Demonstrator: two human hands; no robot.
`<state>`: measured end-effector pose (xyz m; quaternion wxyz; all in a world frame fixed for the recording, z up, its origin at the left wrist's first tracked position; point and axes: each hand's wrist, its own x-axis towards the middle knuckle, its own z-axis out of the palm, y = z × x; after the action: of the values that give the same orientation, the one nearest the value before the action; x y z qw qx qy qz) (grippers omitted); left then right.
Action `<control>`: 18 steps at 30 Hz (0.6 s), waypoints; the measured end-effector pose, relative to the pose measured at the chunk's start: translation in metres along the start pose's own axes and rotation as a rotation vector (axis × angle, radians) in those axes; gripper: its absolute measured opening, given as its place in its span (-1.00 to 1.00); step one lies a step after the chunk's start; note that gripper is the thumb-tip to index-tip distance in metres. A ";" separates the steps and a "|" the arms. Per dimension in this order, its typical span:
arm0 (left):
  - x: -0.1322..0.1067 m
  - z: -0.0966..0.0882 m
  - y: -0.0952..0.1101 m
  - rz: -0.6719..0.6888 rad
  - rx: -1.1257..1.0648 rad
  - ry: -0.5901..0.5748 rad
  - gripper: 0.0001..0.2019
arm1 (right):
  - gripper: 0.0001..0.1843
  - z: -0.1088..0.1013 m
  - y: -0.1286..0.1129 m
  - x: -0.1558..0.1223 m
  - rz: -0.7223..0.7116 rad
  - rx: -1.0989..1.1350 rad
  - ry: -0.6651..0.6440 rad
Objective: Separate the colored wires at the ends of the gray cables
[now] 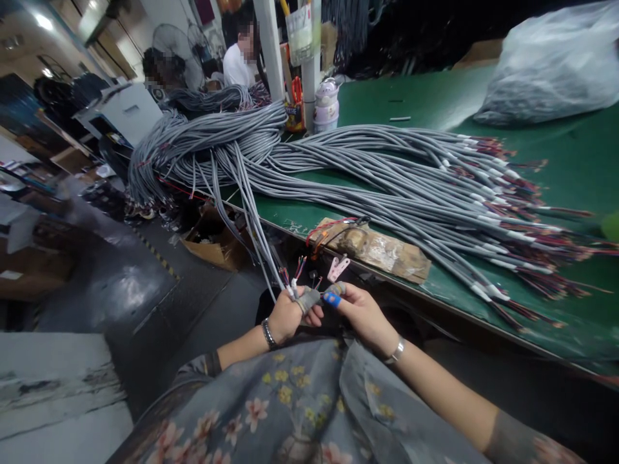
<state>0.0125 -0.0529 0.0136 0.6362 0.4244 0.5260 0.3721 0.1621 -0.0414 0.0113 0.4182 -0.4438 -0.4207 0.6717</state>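
Observation:
Several grey cables (pixel 251 219) hang over the bench edge, and their stripped ends with thin coloured wires reach my left hand (pixel 290 316). That hand is closed around the cable ends, with grey wrapping on its thumb. Close beside it, my right hand (pixel 365 316) pinches at the wire tips; blue tape and grey wrapping cover its fingertips. What exactly lies between the right fingers is small, most likely a thin wire. A pink clip (pixel 338 268) sits just above the right hand, by the edge of the bench.
A large bundle of grey cables (pixel 338 187) spreads over the green bench (pixel 435 103). A taped cardboard piece (pixel 377 250) lies along its front edge. At the back are a plastic bag (pixel 551 64) and a lilac container (pixel 327 106). Below stands a cardboard box (pixel 217 248). Other people sit farther off.

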 end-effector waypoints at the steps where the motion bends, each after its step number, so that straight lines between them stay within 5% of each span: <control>1: 0.000 0.001 0.000 0.002 -0.023 0.021 -0.50 | -0.53 -0.001 0.001 -0.001 -0.023 -0.016 -0.001; 7: -0.001 0.002 0.001 -0.007 -0.039 0.056 -0.53 | -0.59 -0.003 0.004 -0.001 -0.154 -0.127 0.029; 14: 0.001 -0.001 0.006 -0.115 0.123 -0.184 -0.56 | -0.64 -0.002 0.003 -0.002 -0.123 -0.123 0.000; 18: 0.003 0.002 0.006 -0.078 0.036 -0.078 -0.53 | -0.60 -0.002 0.002 -0.001 -0.099 -0.053 0.076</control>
<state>0.0149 -0.0487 0.0182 0.6625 0.4292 0.5235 0.3207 0.1641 -0.0420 0.0088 0.4546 -0.4586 -0.4436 0.6215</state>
